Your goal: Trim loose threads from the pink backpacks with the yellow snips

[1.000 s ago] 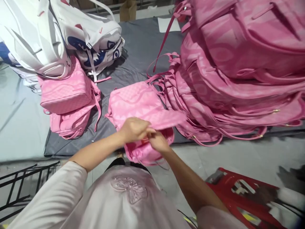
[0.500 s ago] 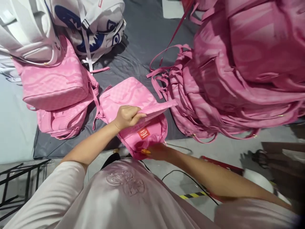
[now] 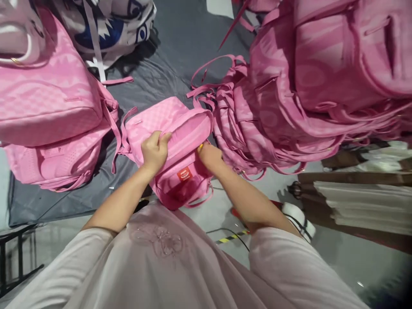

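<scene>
A pink backpack (image 3: pixel 180 146) lies unzipped at the table's front edge, its front panel folded back and a red label (image 3: pixel 184 174) showing inside. My left hand (image 3: pixel 155 150) is closed on the folded-back panel. At the right side of the opening is my right hand (image 3: pixel 209 156), fingers curled by the panel's edge with something small and yellow at the fingertips. What that yellow thing is cannot be made out, and part of those fingers is hidden by the bag.
Pink backpacks (image 3: pixel 51 103) are stacked at the left, beside a white and blue bag (image 3: pixel 112 32). A tall pile of pink backpacks (image 3: pixel 273 103) stands at the right. A black metal frame (image 3: pixel 19 257) is at lower left, a cardboard box (image 3: pixel 370 214) at lower right.
My right hand has moved up from the bag's lower opening to its right side. The panel under my left hand is folded back wider. The view has shifted.
</scene>
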Available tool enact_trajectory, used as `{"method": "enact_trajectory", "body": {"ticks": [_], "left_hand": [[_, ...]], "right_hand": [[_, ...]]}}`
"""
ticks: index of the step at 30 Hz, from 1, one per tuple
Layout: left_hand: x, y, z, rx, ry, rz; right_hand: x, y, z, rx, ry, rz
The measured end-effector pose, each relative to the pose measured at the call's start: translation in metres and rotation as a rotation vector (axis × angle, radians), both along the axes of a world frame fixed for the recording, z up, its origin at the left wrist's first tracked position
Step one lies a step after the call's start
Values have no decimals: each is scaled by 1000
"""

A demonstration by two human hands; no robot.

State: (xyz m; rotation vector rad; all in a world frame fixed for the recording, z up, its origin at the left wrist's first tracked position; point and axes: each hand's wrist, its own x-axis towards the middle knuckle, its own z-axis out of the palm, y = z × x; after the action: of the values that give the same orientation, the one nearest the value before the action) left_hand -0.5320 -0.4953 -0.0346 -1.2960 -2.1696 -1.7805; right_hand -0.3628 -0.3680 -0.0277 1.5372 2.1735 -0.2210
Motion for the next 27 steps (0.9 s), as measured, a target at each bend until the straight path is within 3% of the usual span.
{"method": "enact_trajectory", "body": {"ticks": [2,4,8,10,12,14,18,24,27], "left_hand": [[-2,10,-11,-21,-39,8],[1,18,-17,-21,-60,5],[5,26,-21,-2,-76,18],[7,27,-17,3,-55,-16],[11,25,-10,20,-27,-82],[17,22,-2,51,0,-158],[22,17,5,84,57,-268],[-8,19,0,81,99,-103],[-13,30,1,90,188,-155]], "right_hand": [[34,-12,4,-67,-134,-116],[67,-36,7,-229,-207,-186],[95,-93,1,-516,-95,-109],[90,-107,-9,-454,-43,-46],[79,-107,-23,-287,1,35],[65,-96,-41,-176,70,137],[31,-66,-80,-179,241,297],[18,-57,-115,32,193,-37],[28,-65,-118,18,247,-10]]}}
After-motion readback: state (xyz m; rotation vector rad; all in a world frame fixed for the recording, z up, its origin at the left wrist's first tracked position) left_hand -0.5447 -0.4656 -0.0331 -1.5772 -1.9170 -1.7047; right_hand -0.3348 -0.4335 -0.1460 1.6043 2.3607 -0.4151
